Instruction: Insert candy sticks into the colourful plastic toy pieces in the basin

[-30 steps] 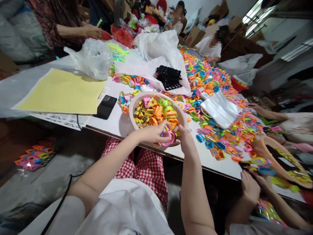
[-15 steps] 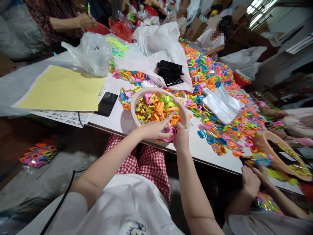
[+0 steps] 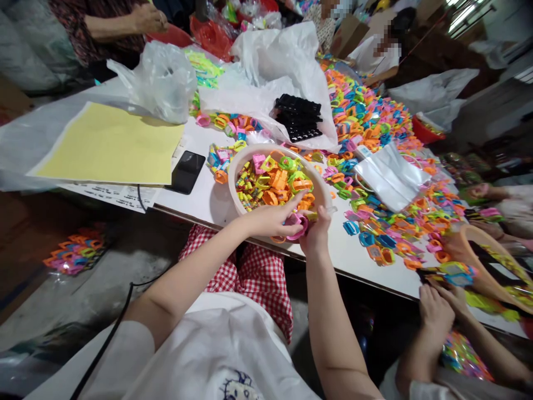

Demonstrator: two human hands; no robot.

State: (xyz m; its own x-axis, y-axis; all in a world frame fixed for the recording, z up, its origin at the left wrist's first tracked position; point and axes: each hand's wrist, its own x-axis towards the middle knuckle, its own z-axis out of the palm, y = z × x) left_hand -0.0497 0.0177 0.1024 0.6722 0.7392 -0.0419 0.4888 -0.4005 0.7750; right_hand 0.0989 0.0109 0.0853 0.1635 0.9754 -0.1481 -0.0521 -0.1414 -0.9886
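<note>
A round whitish bowl [image 3: 234, 186] at the table's front edge holds small yellow wrapped pieces [image 3: 248, 186] and orange, green and pink plastic toy pieces [image 3: 278, 179]. Over its near right rim, my left hand [image 3: 278, 218] has its index finger stretched out and its other fingers around a pink ring-shaped piece [image 3: 298, 226]. My right hand [image 3: 317, 229] touches the same pink piece from the right, thumb raised, with a small yellowish thing by its fingers. The hands nearly meet at the pink piece.
Colourful pieces [image 3: 366, 128] cover the table's right side, under a silvery-white packet [image 3: 391, 176]. Black trays [image 3: 297, 118] lie on white plastic behind the bowl. A phone [image 3: 188, 172] and yellow sheet [image 3: 108, 145] lie left. Another person's hands [image 3: 437, 308] work at the lower right.
The view has shifted slightly, so the table things sit a little further right. My right thumb has lifted away from its fingers, while both hands stay at the pink piece.
</note>
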